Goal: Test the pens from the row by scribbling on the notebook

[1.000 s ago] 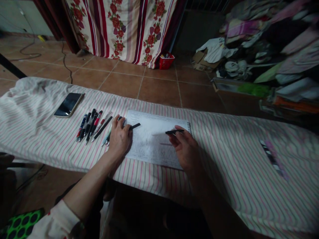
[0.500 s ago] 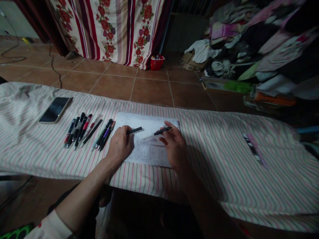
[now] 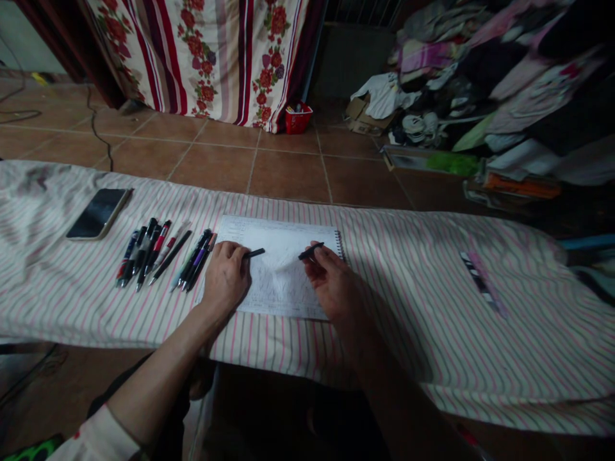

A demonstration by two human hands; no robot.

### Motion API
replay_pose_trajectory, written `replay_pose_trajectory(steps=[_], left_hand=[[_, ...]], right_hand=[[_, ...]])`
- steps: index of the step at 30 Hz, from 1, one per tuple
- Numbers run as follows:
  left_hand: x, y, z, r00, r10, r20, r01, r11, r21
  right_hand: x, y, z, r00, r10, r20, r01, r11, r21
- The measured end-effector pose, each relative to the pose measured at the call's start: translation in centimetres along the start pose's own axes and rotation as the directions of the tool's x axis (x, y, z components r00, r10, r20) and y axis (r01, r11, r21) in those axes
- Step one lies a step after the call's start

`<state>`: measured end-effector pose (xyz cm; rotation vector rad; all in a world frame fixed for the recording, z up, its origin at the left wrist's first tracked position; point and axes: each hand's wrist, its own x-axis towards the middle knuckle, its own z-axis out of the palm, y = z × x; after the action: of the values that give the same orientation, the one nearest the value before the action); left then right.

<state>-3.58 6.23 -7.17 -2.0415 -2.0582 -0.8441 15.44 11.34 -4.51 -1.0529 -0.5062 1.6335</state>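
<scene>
My left hand rests on the left side of a spiral-bound notebook, its fingers closed on a slim black pen piece that points right. Over the right side of the page, my right hand pinches a short black pen part between thumb and fingers. A gap of bare page separates the two pieces. Faint writing covers much of the paper. Left of the notebook lie several pens side by side, and a larger group of pens is farther left.
A striped cloth covers the long table. A phone lies at the left; a pink strip and a black-and-white strip lie at the right. Beyond the table are a red basket, a floral curtain and piled clothes.
The thin pale rod that stuck out from the black piece in my right hand no longer shows. My right fingers have closed in more around that piece. The view has shifted slightly.
</scene>
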Motion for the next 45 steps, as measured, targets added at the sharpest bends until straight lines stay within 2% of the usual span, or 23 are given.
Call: replay_pose_trajectory(steps=[4,8,12,15,19,23,28,32,38,45], left_hand=[[0.2,0.5,-0.4,0.999,-0.007,-0.033,0.005,0.998,-0.059],[0.3,1.6,-1.3,0.994,-0.006,-0.111,-0.021,0.969,-0.248],[0.1,2.6,-1.7,0.994,0.084,-0.07,-0.107,0.889,-0.445],[-0.2,3.0,-1.5,0.99,0.133,-0.048,-0.139,0.85,-0.507],[-0.4,3.4,-0.8,0.99,0.138,0.015,-0.115,0.875,-0.47],[-0.7,4.0,-0.3,0.999,0.052,0.014,-0.041,0.899,-0.436],[-0.5,5.0,-0.9,0.998,-0.064,-0.024,0.052,0.937,-0.347],[-0.3,5.8,-1.3,0.995,-0.091,0.027,0.095,0.963,-0.251],[-0.3,6.4,-1.5,0.992,-0.106,0.069,0.116,0.981,-0.156],[-0.4,6.6,-1.3,0.993,-0.11,0.042,0.115,0.981,-0.158]], right_hand=[[0.0,0.0,0.0,1.0,0.001,-0.003,-0.001,1.0,0.02],[-0.1,0.0,0.2,0.999,-0.007,-0.036,0.007,1.0,0.003],[-0.1,0.2,0.2,0.999,-0.04,-0.035,0.039,0.999,-0.026],[0.0,0.4,0.2,0.998,-0.053,-0.02,0.052,0.997,-0.052],[-0.2,0.7,0.4,0.997,-0.076,0.025,0.078,0.988,-0.136],[-0.6,0.9,0.8,0.996,-0.07,0.055,0.078,0.981,-0.177],[-0.8,1.2,1.2,0.995,-0.07,0.073,0.082,0.978,-0.192],[-0.7,1.4,1.3,0.993,-0.105,0.062,0.116,0.968,-0.222],[-0.6,1.4,1.4,0.994,-0.104,0.017,0.105,0.983,-0.151],[-0.5,1.3,1.2,0.994,-0.103,0.021,0.104,0.989,-0.102]])
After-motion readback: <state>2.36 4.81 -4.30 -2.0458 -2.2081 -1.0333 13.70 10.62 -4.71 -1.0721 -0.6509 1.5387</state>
